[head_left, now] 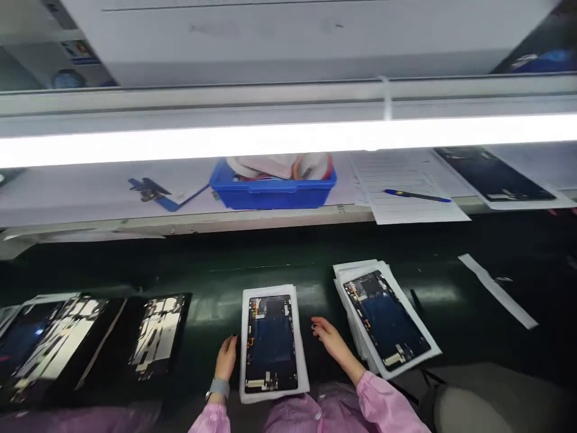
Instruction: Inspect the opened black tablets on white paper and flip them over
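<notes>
In front of me lies an opened tablet (271, 343), its inner parts showing, on a white foam sheet (299, 361). My left hand (225, 359) is close by the sheet's left edge, fingers extended and nothing visible in them. A grey band is around that wrist. To the right of the sheet, my right hand (331, 340) hovers apart from it with loosely bent, spread fingers, holding nothing that I can see. Beyond that hand, another opened tablet (385, 319) rests at a slant on a stack of white foam sheets (356, 328).
Several opened tablets (157, 334) lie at the left. On the shelf are a blue bin (274, 195) with rolls, a lined paper (406, 174) with a pen (417, 195), and a dark tablet panel (496, 174). A white strip (498, 291) lies at right, near a chair (469, 409).
</notes>
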The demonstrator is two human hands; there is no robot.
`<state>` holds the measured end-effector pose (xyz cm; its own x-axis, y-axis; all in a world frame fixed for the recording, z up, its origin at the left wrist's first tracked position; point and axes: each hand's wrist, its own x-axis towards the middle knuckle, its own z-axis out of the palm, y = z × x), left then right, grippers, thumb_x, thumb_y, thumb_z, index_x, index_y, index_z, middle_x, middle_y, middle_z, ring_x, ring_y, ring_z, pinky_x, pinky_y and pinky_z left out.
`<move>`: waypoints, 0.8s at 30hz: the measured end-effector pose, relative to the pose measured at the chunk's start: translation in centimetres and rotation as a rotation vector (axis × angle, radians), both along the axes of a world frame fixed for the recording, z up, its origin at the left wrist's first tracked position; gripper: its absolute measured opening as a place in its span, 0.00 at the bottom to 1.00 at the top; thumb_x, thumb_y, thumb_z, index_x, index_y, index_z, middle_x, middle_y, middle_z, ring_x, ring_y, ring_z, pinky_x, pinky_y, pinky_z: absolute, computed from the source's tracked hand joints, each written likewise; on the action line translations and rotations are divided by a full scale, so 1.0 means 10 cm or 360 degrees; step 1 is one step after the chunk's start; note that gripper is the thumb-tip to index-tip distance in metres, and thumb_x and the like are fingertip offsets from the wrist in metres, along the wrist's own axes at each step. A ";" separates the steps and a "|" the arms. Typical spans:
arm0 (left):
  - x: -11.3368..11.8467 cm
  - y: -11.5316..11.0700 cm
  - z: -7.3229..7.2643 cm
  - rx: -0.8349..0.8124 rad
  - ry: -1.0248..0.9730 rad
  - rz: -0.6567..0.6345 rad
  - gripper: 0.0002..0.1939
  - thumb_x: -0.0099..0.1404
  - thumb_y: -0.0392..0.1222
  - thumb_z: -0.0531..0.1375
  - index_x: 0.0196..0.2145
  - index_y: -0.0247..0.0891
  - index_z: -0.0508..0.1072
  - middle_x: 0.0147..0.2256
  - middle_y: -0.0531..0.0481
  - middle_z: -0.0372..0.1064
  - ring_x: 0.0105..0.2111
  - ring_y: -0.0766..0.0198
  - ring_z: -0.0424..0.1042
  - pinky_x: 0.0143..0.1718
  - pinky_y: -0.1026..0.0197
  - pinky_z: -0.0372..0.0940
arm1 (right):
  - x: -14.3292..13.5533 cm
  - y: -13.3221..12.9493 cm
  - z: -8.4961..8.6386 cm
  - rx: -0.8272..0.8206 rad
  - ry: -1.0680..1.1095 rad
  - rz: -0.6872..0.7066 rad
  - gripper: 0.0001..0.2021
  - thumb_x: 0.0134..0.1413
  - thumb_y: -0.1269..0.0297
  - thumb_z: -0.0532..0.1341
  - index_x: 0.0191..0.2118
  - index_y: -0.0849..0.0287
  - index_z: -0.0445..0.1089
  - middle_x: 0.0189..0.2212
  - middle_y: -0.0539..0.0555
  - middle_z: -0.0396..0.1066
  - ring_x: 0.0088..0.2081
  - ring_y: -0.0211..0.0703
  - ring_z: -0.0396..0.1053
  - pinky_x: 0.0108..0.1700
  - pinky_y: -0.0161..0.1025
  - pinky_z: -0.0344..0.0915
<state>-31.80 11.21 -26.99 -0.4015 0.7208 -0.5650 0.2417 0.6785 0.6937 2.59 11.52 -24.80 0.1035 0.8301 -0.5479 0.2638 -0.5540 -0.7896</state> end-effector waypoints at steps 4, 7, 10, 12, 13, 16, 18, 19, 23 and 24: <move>-0.03 0.14 0.24 0.0199 0.0082 -0.0018 0.20 0.54 0.58 0.57 0.38 0.42 0.73 0.48 0.40 0.76 0.58 0.39 0.67 0.59 0.43 0.63 | 1.07 -0.30 0.44 0.0246 -0.0281 -0.0291 0.13 0.70 0.58 0.60 0.52 0.60 0.71 0.45 0.55 0.75 0.43 0.48 0.75 0.48 0.51 0.73; 0.39 0.28 0.44 0.0349 -0.0090 -0.0167 0.25 0.54 0.62 0.57 0.42 0.42 0.73 0.46 0.43 0.76 0.53 0.43 0.72 0.54 0.46 0.67 | 1.93 -0.48 0.60 0.0322 -0.0687 -0.0548 0.15 0.70 0.58 0.59 0.56 0.59 0.69 0.52 0.58 0.71 0.52 0.53 0.71 0.56 0.56 0.66; 1.26 0.32 0.53 0.0395 -0.0327 -0.0401 0.27 0.55 0.65 0.55 0.40 0.40 0.74 0.40 0.43 0.77 0.45 0.49 0.76 0.49 0.51 0.70 | 2.50 -0.59 0.54 0.0257 -0.0939 -0.0556 0.14 0.66 0.60 0.63 0.53 0.60 0.70 0.54 0.59 0.70 0.53 0.54 0.70 0.55 0.58 0.66; 1.97 0.25 0.49 0.0334 -0.0450 -0.0555 0.28 0.55 0.66 0.55 0.39 0.39 0.74 0.37 0.42 0.78 0.39 0.51 0.77 0.41 0.53 0.72 | 2.69 -0.64 0.42 0.0223 -0.0949 -0.0409 0.09 0.65 0.62 0.65 0.47 0.60 0.73 0.47 0.56 0.74 0.46 0.50 0.73 0.51 0.53 0.70; 2.32 0.20 0.45 0.0291 -0.0485 -0.0617 0.28 0.55 0.65 0.56 0.40 0.39 0.73 0.37 0.42 0.78 0.38 0.52 0.78 0.37 0.54 0.72 | 2.73 -0.67 0.35 0.0222 -0.0932 -0.0324 0.07 0.65 0.62 0.65 0.43 0.60 0.74 0.43 0.54 0.75 0.43 0.47 0.74 0.48 0.50 0.71; 3.17 0.02 0.28 0.0174 -0.0461 -0.0728 0.23 0.57 0.61 0.59 0.38 0.38 0.71 0.35 0.41 0.77 0.34 0.52 0.78 0.31 0.56 0.70 | 2.75 -0.72 0.22 0.0292 -0.0894 -0.0140 0.06 0.66 0.64 0.65 0.37 0.60 0.73 0.37 0.51 0.75 0.38 0.43 0.74 0.44 0.45 0.72; 3.49 -0.06 0.21 0.0177 -0.0374 -0.0746 0.17 0.60 0.57 0.59 0.35 0.39 0.70 0.34 0.42 0.76 0.34 0.54 0.77 0.33 0.56 0.69 | 2.73 -0.75 0.20 0.0378 -0.0880 -0.0085 0.07 0.65 0.64 0.65 0.36 0.60 0.73 0.38 0.52 0.74 0.40 0.44 0.73 0.45 0.46 0.71; 3.57 -0.08 0.20 0.0202 -0.0318 -0.0742 0.15 0.61 0.54 0.59 0.34 0.39 0.69 0.34 0.43 0.75 0.35 0.54 0.76 0.36 0.56 0.68 | 2.73 -0.76 0.21 0.0427 -0.0864 -0.0068 0.06 0.65 0.65 0.64 0.35 0.60 0.72 0.40 0.52 0.74 0.42 0.45 0.73 0.47 0.48 0.71; 3.57 -0.08 0.28 0.0309 -0.0113 -0.0694 0.09 0.63 0.46 0.58 0.27 0.41 0.67 0.29 0.47 0.70 0.35 0.55 0.72 0.42 0.56 0.63 | 2.70 -0.80 0.30 0.0588 -0.0704 -0.0027 0.05 0.65 0.65 0.64 0.36 0.59 0.72 0.44 0.54 0.72 0.47 0.48 0.70 0.53 0.51 0.67; 3.54 -0.07 0.31 0.0318 -0.0092 -0.0677 0.10 0.62 0.46 0.58 0.25 0.42 0.66 0.27 0.49 0.68 0.34 0.55 0.70 0.41 0.57 0.62 | 2.69 -0.80 0.32 0.0608 -0.0637 -0.0028 0.05 0.65 0.65 0.64 0.36 0.59 0.72 0.44 0.54 0.72 0.47 0.48 0.70 0.53 0.51 0.67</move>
